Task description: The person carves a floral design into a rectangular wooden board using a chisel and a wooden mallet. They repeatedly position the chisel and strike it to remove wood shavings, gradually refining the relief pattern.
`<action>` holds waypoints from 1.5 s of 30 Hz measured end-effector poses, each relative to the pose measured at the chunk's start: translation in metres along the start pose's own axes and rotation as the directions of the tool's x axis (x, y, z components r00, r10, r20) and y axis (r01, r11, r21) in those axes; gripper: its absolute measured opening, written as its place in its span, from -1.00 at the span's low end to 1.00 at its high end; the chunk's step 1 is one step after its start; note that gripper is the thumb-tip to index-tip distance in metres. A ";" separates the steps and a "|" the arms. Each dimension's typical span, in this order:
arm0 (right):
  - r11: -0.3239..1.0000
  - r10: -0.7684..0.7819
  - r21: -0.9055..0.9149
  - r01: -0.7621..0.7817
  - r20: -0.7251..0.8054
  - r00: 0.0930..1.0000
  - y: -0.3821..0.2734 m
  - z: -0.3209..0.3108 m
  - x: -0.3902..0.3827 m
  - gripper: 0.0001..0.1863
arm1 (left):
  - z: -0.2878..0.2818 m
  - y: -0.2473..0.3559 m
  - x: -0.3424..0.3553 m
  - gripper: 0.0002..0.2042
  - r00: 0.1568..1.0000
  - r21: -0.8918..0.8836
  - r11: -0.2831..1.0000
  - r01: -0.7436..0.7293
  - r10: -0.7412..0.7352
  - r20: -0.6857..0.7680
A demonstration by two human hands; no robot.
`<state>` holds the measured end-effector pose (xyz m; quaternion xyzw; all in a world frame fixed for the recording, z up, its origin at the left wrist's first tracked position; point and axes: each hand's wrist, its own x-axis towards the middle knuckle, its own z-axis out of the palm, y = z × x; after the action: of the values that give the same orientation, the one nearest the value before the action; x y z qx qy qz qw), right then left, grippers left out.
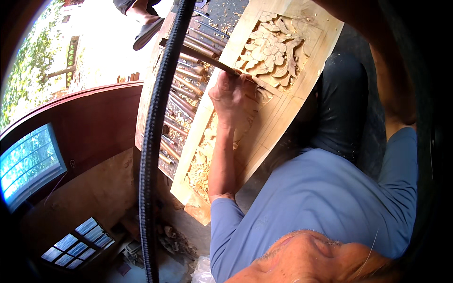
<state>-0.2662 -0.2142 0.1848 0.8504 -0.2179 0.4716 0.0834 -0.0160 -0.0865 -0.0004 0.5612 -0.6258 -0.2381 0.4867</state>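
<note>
My left hand is closed around a long, slim carving chisel. The chisel's dark shaft points up and to the left from my fist, and its lower end is hard to make out near the wood. Beneath the hand lies a pale wooden panel, set slantwise before me. Carved flowers and leaves in relief fill its far section; more carving shows at the near left end, partly behind my left forearm. My right forearm rises along the right side, and its hand is outside the picture.
Several chisels with wooden handles lie in a row on the bench left of the panel, among wood shavings. Another person's sandalled foot shows at the top. A dark braided cable crosses the view. Windows are at the left.
</note>
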 end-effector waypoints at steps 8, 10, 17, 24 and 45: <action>0.996 -0.032 -0.086 0.038 0.074 0.997 0.000 -0.005 0.005 -0.53 | -0.001 0.028 -0.006 -0.85 0.980 0.386 0.907 -0.169 0.111 0.166; 0.997 0.057 0.049 -0.057 0.017 0.998 0.000 -0.011 0.005 -0.53 | 0.003 0.023 -0.003 -0.85 0.997 0.166 0.985 -0.043 0.031 0.078; 0.995 0.059 0.080 -0.067 0.096 0.994 0.001 -0.010 0.003 -0.50 | 0.004 0.022 -0.006 -0.84 0.986 0.316 0.937 -0.150 0.117 0.120; 0.901 0.061 0.432 -0.028 -0.063 0.996 0.011 0.011 0.000 -0.48 | 0.001 0.008 -0.007 -0.84 0.999 0.093 0.995 0.035 -0.038 0.038; 0.997 0.063 -0.063 -0.052 0.193 0.979 -0.001 -0.011 -0.001 -0.29 | 0.003 0.033 -0.013 -0.84 0.998 0.233 0.972 -0.042 0.028 0.064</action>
<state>-0.2745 -0.2090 0.1899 0.8831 -0.2628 0.3818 0.0724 -0.0352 -0.0670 0.0219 0.5959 -0.6737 -0.1710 0.4021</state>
